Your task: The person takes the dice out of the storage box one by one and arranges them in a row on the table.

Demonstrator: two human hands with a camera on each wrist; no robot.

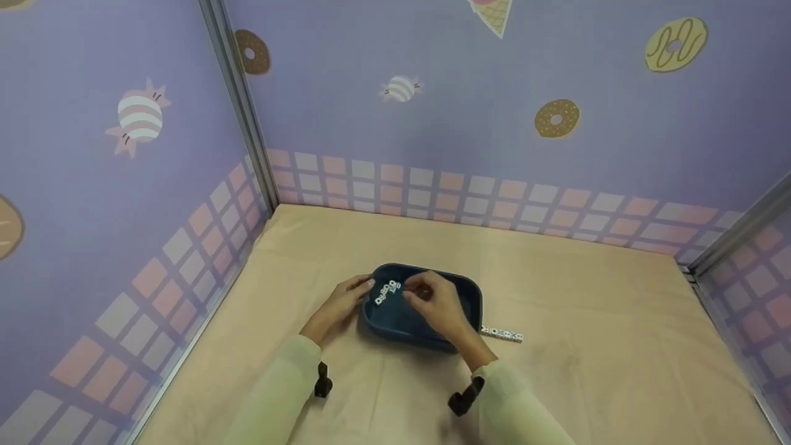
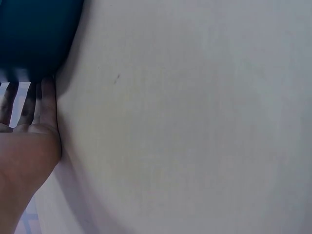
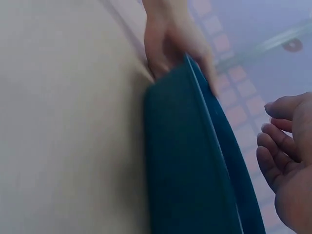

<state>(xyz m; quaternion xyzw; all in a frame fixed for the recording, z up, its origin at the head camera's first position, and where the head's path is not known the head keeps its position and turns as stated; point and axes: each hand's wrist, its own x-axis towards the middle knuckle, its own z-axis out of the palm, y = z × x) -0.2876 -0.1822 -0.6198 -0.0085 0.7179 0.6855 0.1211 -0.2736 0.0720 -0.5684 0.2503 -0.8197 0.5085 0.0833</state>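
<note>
A dark blue rounded tray [image 1: 408,321] rests on the table. My left hand [image 1: 343,303] holds its left end, the thumb at the rim and the fingers along the outer wall. In the left wrist view those fingers [image 2: 48,105] reach up against the tray. Several small white cube-like pieces with dark markings [image 1: 384,293] lie in the tray's left part. Over the tray's middle hovers my right hand [image 1: 440,303], its fingers loosely bent near these pieces. Between the thumb and fingertips [image 3: 265,141] a gap shows in the right wrist view, with nothing visible in it.
A straight row of white patterned cubes [image 1: 502,334] lies on the cloth against the tray's right side. Pale beige cloth [image 1: 593,346] covers the table. Purple walls [image 1: 469,123] with sweets printed on them stand at the back and both sides, joined by metal posts [image 1: 242,105].
</note>
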